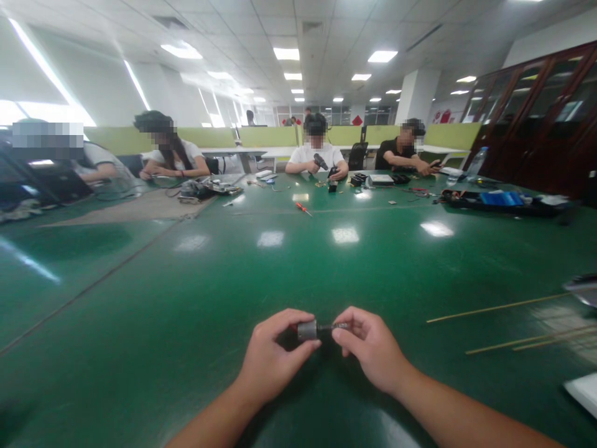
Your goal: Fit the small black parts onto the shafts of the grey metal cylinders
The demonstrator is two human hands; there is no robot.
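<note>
My left hand pinches a small grey metal cylinder between thumb and fingers, low over the green table. My right hand meets it from the right and pinches a thin dark part that sticks out of the cylinder's end. Both hands are closed and held just above the tabletop near its front edge. What the dark part is I cannot make out.
Thin wooden sticks lie to the right, with a white sheet at the right edge. A red-handled screwdriver lies mid-table. Three people sit along the far side with tools and parts; another person sits at the far left. A tool tray lies at the back right.
</note>
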